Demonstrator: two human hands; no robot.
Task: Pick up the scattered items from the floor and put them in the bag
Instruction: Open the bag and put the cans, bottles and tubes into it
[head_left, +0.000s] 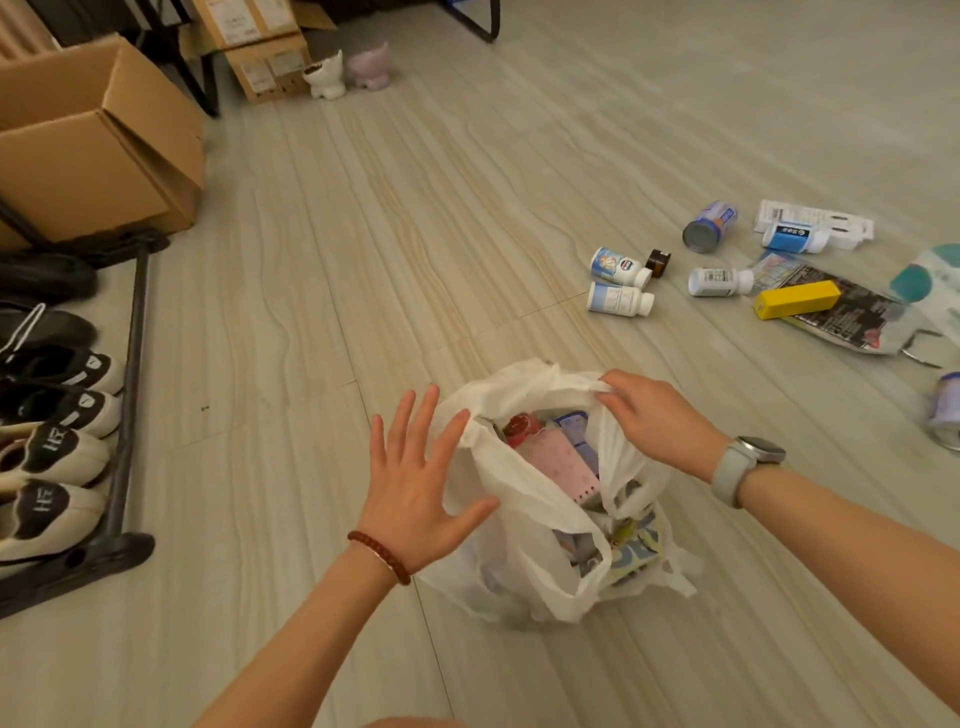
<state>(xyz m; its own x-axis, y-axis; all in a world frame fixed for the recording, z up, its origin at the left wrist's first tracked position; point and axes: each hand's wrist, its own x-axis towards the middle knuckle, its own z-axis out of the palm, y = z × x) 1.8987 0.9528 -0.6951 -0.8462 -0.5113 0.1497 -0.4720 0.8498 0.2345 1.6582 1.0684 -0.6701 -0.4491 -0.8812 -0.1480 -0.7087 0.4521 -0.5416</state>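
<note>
White plastic bag (524, 551) sitting on the pale floor (363, 234), mouth gaping, pink and red packets lying inside. Right hand (657, 421) pinching the bag's far rim, fingers closed on the plastic. Left hand (421, 478) spreading flat and wide against the bag's left side, gripping nothing. Lying beyond the bag to its right, well apart: white bottles (621, 283), a tin can (709, 226), a yellow box (797, 300). Standing left of the bag: shoe rack (122, 415).
</note>
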